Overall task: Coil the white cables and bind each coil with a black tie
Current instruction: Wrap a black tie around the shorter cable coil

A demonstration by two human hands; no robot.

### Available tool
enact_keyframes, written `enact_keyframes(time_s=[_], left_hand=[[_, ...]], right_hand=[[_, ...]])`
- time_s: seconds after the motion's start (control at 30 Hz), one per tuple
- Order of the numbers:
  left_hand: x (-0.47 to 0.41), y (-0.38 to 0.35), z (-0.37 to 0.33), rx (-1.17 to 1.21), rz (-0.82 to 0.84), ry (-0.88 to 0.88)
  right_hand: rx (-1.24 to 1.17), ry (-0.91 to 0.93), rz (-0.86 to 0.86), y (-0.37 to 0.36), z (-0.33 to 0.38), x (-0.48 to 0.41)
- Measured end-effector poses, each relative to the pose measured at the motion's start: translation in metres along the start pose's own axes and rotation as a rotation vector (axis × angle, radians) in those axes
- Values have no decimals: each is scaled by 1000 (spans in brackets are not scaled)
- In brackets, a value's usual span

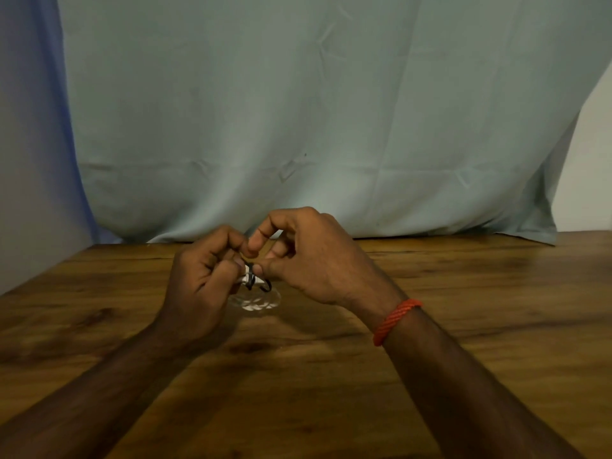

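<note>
I note left hand point(202, 276) pinching coil point(244, 278), right hand point(308, 260) pinching tie point(265, 286) round it; binding underway, not finished.

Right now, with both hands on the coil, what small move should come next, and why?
Probably draw the tie tight with the right hand, while the left hand grips the coil. The tie already crosses the coil, yet a black loop stands slack beside it, so the binding looks unfinished. Blur hides the rest.
</note>
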State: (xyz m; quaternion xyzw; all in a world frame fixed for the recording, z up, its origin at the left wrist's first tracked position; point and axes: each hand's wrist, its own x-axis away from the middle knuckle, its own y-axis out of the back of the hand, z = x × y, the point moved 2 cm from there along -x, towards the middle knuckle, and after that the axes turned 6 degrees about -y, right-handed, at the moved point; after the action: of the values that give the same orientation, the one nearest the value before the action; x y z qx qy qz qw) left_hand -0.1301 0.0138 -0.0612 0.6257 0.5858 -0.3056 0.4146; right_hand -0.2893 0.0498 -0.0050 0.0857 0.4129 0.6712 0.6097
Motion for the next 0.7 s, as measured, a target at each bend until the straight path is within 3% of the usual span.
enact_keyframes(time_s=[0.17,0.33,0.7], left_hand=[[-1,0,0,72,-62,23],[0,0,-3,219,-6,24],[1,-2,-17,57,184,-110]], right_hand=[[-59,34,16,-3,-2,0],[-191,20,137,-4,-5,-3],[-382,-109,201,5,-11,-2]])
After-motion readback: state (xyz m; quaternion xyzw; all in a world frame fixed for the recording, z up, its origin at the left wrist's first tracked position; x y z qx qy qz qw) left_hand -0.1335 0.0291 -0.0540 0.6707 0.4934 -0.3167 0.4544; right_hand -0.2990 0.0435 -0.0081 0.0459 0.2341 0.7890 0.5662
